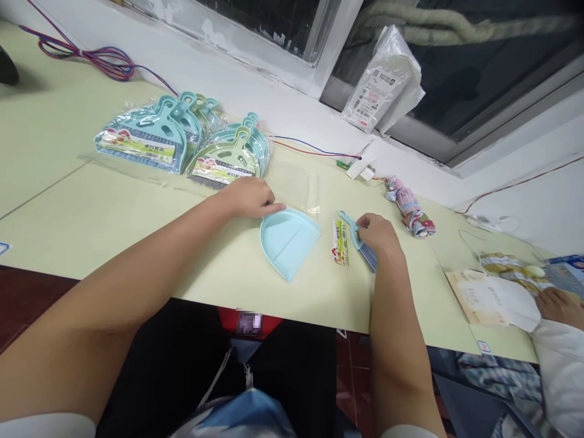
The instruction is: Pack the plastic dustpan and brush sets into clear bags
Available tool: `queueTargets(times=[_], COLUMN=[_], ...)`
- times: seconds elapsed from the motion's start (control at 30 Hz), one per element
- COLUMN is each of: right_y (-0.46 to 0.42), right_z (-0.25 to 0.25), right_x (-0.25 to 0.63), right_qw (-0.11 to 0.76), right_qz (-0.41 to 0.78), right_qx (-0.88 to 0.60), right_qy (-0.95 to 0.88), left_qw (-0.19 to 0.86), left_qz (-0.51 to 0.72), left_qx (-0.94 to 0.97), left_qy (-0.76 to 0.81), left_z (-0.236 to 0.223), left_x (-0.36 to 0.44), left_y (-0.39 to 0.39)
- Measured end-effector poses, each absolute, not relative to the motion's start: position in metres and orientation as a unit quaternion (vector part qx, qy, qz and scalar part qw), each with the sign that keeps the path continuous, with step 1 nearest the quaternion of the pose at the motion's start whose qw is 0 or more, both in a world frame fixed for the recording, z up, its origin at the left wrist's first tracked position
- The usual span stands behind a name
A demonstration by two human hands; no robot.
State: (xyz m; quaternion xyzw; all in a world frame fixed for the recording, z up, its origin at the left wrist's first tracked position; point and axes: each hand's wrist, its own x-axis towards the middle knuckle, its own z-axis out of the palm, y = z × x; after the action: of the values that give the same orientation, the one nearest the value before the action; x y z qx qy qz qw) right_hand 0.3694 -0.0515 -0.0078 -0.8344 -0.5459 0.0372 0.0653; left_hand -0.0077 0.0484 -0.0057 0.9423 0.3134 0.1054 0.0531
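A light blue dustpan [289, 240] lies on the table in front of me, its wide edge towards the right. My left hand [250, 198] is closed at its upper left corner, where the handle is hidden under my fingers. Further right, my right hand [376, 232] grips a small blue brush [350, 224] with grey-blue bristles, angled down to the right near the tabletop. Between dustpan and brush lies a printed label card [340, 243], green, yellow and red. A clear plastic bag [296, 185] rests flat just behind the dustpan.
Bagged dustpan sets [141, 134] in blue and green stand at the back left. Coiled wires [107, 62] lie by the wall. A wrapped bundle [410, 210] sits back right. At far right, a co-worker's hand [559, 306] is near a paper packet [479, 298].
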Motion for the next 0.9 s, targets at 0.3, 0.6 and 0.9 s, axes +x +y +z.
queueTargets(times=[0.3, 0.6, 0.9], right_y=[-0.053, -0.050, -0.050], right_z=[-0.007, -0.011, -0.014], right_x=[0.356, 0.343, 0.345], right_qw=[0.085, 0.078, 0.063], right_qz=[-0.003, -0.018, -0.019], right_qx=[-0.819, -0.813, -0.820], right_qy=[-0.568, -0.577, -0.569], left_qw=[0.004, -0.057, -0.070], left_qz=[0.143, 0.219, 0.227], left_qx=[0.943, 0.930, 0.925], left_qy=[0.301, 0.291, 0.295], left_z=[-0.009, -0.010, -0.014], left_x=[-0.006, -0.005, -0.006], left_y=[0.050, 0.049, 0.051])
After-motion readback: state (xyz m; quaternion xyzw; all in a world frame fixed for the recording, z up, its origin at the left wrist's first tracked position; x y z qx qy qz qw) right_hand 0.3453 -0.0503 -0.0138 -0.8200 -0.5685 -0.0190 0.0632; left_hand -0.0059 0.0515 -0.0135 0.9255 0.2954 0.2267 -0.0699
